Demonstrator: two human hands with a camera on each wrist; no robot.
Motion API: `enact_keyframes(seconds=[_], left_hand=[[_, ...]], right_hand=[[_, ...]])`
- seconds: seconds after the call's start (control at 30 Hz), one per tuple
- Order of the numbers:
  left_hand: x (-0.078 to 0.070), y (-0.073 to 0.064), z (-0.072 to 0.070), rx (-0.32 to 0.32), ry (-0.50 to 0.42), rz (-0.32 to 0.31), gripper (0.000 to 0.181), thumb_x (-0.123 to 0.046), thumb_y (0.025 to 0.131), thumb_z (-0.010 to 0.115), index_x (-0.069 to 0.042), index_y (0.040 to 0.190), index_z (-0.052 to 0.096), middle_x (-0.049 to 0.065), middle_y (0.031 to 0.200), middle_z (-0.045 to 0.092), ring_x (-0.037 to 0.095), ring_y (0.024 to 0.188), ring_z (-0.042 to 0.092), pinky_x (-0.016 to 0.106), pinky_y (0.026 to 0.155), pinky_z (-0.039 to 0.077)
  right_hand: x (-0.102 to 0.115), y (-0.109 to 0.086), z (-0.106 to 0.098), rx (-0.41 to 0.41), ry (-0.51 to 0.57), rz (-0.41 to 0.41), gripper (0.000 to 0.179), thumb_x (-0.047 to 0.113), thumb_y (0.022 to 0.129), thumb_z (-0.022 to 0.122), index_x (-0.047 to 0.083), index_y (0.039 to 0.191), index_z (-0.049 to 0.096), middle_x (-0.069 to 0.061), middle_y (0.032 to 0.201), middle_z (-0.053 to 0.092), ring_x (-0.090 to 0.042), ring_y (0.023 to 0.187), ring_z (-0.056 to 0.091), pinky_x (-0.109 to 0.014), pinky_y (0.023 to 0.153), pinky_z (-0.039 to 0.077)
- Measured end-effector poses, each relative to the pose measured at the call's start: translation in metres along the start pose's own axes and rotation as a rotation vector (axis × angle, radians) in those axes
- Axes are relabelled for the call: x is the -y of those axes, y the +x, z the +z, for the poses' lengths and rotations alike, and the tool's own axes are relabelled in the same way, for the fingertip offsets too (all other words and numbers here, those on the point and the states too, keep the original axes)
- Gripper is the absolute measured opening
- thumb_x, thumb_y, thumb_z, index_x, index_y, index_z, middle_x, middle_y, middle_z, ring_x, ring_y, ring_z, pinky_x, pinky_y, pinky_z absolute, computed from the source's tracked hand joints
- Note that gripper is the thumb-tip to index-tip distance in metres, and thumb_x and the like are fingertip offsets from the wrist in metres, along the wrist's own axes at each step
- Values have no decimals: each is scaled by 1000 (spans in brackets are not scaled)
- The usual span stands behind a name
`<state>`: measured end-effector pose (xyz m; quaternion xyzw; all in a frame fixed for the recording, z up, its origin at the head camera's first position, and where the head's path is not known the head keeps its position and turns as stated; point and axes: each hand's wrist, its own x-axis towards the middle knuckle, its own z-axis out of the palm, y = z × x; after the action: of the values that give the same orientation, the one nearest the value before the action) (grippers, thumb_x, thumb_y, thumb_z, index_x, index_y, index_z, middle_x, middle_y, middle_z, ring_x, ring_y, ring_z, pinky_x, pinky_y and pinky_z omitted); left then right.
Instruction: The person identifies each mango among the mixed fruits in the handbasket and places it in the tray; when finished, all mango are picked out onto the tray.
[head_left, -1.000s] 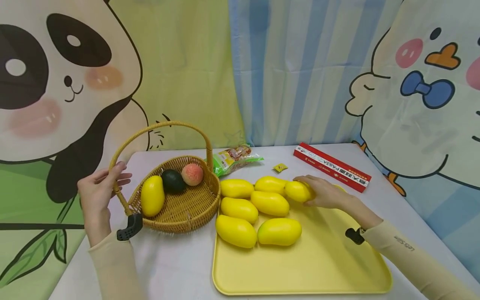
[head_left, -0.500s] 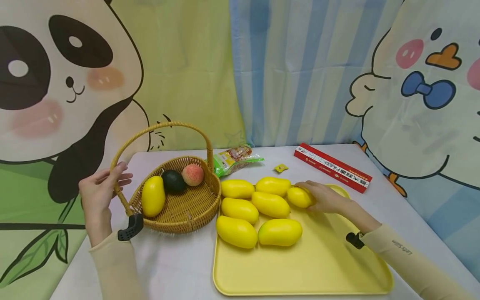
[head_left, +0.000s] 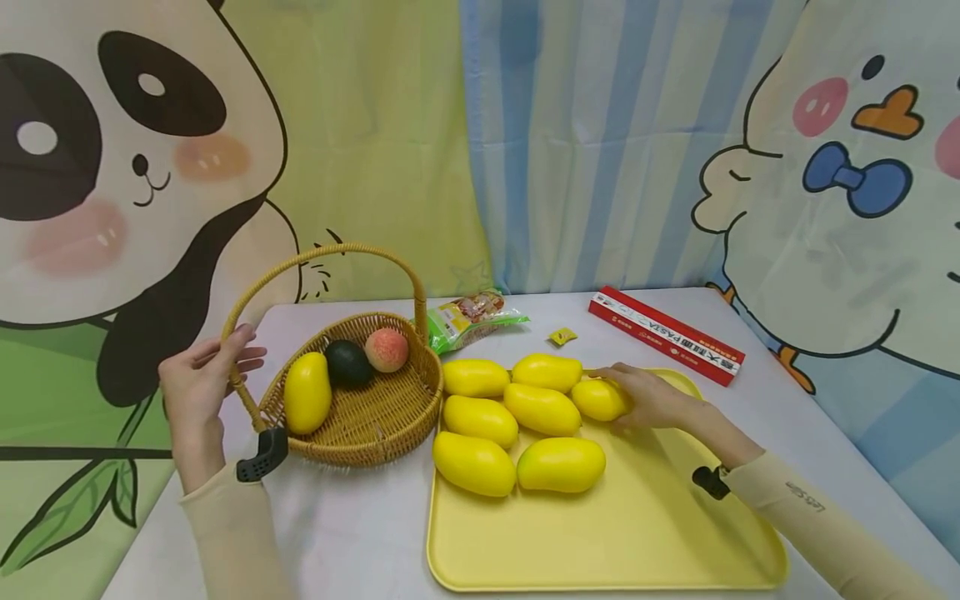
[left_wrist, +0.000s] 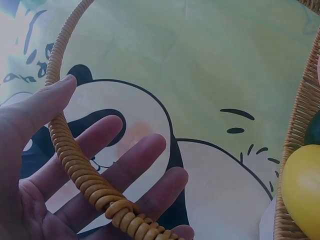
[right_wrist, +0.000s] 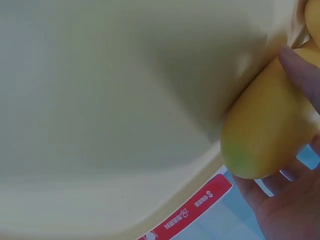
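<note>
My left hand (head_left: 197, 383) holds the handle (left_wrist: 75, 160) of a wicker basket (head_left: 375, 442), thumb over it and long fingers spread behind it in the left wrist view. Inside the basket lie a mango (head_left: 307, 393), a dark green avocado (head_left: 348, 363) and a pink peach (head_left: 387, 350). At the back of the yellow tray (head_left: 637, 533), my right hand (head_left: 648, 396) grips another yellow mango (right_wrist: 270, 125), its thumb on one side and fingers on the other. Several mangoes (head_left: 542, 409) fill the tray's left half, close beside the gripped one.
Behind the basket is a green-edged plastic food packet (head_left: 476, 321). A small yellow wrapped packet (head_left: 562, 336) lies beyond the tray, and a long red and white pasta box (head_left: 663, 333) sits at the back right. Cartoon-printed curtains (head_left: 562, 150) hang behind the table.
My right hand has lowered the mango slightly at the tray's back, beside the other mangoes. The left hand stays at the basket handle.
</note>
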<state>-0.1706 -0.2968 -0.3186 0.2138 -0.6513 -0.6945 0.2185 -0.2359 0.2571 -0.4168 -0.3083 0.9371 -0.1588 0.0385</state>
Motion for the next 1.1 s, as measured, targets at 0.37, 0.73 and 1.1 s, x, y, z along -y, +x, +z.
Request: enact_keyframes(seconds=[0.37,0.73,1.1], left_hand=[[0,0,0,-11,-1,10,23,-39,72,82,-18,80,77,-6,65,71,8,55,69,16,58,50],[-1,-2,-3,-8,-1,1,23,-40,72,82,-19,79,76,-7,65,71,7,54,68,14,59,51],[0,-2,0,10,-23,14,19,-35,74,82,-18,79,76,-5,65,72,8,54,68,14,57,51]], right_hand=[[0,-2,-15,-15,47,13,75,26,68,87,5,132,54,-17,126,57,-36,113,55,-58,96,45],[16,19,-27,-12,69,-43,61,28,80,78,3,131,55,-17,124,60,-35,111,58,-53,94,48],[65,60,-24,6,49,-117,57,24,83,76,7,133,54,-14,129,57,-33,117,55,-51,98,46]])
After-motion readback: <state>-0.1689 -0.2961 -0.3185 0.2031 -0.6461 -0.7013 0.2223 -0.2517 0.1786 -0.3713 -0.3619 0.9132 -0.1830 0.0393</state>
